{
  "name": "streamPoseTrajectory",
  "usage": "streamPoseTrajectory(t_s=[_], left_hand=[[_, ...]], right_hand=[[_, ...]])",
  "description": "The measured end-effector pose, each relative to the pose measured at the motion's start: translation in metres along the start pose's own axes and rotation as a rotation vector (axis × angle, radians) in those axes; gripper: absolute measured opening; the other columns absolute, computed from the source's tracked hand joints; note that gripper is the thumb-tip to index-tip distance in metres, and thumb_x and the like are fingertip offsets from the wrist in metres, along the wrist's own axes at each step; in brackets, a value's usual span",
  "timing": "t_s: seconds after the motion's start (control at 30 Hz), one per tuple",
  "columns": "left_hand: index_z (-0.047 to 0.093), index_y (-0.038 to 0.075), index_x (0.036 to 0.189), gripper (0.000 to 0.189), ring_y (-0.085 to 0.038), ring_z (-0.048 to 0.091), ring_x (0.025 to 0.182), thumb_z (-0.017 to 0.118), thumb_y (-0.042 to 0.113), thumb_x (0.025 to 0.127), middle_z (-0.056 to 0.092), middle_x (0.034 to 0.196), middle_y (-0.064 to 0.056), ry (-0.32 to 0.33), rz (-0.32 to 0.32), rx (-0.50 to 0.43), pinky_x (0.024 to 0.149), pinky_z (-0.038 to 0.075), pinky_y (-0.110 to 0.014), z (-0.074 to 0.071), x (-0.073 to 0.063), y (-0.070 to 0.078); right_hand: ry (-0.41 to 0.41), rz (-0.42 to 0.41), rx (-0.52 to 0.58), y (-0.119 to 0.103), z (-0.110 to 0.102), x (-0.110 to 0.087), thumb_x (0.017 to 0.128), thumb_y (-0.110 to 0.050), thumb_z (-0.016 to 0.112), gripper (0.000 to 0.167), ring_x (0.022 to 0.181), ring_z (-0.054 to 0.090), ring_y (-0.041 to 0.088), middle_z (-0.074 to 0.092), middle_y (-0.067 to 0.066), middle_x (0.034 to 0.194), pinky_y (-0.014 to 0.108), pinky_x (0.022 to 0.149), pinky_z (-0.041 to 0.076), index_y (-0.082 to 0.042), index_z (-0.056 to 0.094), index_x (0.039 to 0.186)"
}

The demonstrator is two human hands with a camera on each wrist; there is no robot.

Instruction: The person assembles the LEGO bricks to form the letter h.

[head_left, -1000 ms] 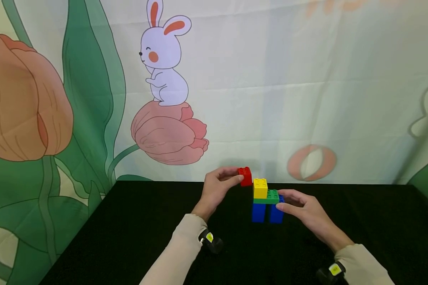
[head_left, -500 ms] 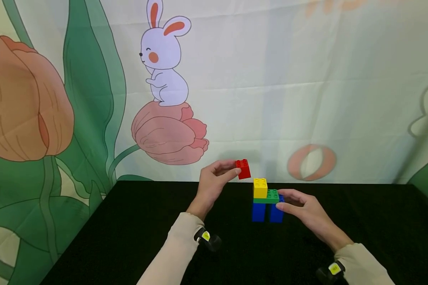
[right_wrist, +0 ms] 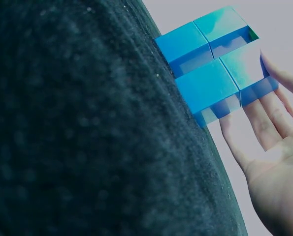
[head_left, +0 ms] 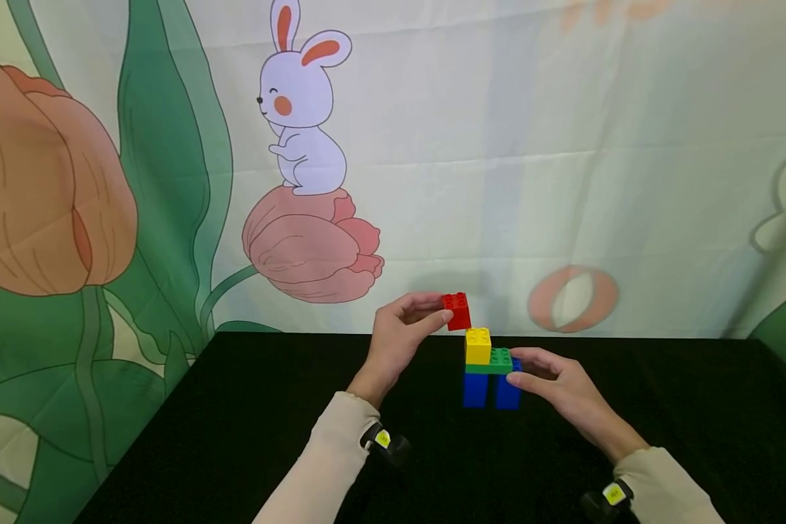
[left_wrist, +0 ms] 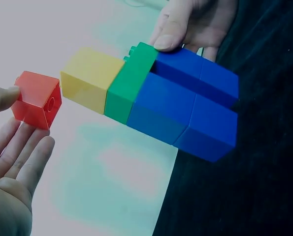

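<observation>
My left hand (head_left: 393, 338) pinches a red toy brick (head_left: 458, 313) between thumb and fingers, just above and left of the yellow brick (head_left: 477, 348). That yellow brick tops the left end of a green brick (head_left: 501, 360), which bridges two blue pillars. Each pillar is made of two stacked blue bricks (right_wrist: 205, 88), standing upright with a narrow gap between them. Around the top of the right-hand pillar, my right hand (head_left: 560, 382) holds the structure, its thumb at the green and blue bricks. In the left wrist view the red brick (left_wrist: 38, 96) shows its hollow underside toward the yellow one.
A black cloth-covered table (head_left: 288, 437) carries the structure. Behind its back edge hangs a pale curtain (head_left: 432, 182) printed with a rabbit and tulips. Each wrist wears a small black camera (head_left: 389, 444).
The left hand has raised the red brick, first drifting slightly left, then shifting right toward the yellow brick. The right hand and the structure have stayed in place.
</observation>
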State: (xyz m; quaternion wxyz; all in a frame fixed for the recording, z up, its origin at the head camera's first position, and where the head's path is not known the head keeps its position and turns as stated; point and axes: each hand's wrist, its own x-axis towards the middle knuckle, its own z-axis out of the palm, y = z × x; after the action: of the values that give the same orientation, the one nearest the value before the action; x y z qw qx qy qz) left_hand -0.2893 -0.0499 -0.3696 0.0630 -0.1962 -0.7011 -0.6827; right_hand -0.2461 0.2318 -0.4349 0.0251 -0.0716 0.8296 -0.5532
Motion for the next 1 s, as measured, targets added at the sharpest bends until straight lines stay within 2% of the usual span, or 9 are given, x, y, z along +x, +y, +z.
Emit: streamPoseTrajectory(t_s=[0.33,1.0], left_hand=[[0.074,0.005,0.126,0.032,-0.025,0.071,0.109,0.079,0.019,0.098,0.076,0.12,-0.007,-0.045,0.041,-0.003,0.092,0.061,-0.037,0.007,-0.004,0.008],[0.074,0.007,0.126,0.03,-0.019,0.071,0.11,0.078,0.018,0.098,0.077,0.119,-0.004,-0.13,0.066,0.03,0.1,0.057,-0.038,0.015,-0.009,0.012]], right_hand=[[-0.007,-0.006,0.002,0.001,-0.001,-0.001,0.099,-0.041,0.076,0.067,0.126,0.06,0.033,0.06,0.018,0.145,0.055,0.107,0.05,-0.007,0.053,0.153],[-0.014,-0.002,0.022,-0.002,-0.001,-0.002,0.099,-0.041,0.076,0.067,0.13,0.058,0.036,0.059,0.019,0.147,0.058,0.109,0.048,-0.008,0.053,0.153]])
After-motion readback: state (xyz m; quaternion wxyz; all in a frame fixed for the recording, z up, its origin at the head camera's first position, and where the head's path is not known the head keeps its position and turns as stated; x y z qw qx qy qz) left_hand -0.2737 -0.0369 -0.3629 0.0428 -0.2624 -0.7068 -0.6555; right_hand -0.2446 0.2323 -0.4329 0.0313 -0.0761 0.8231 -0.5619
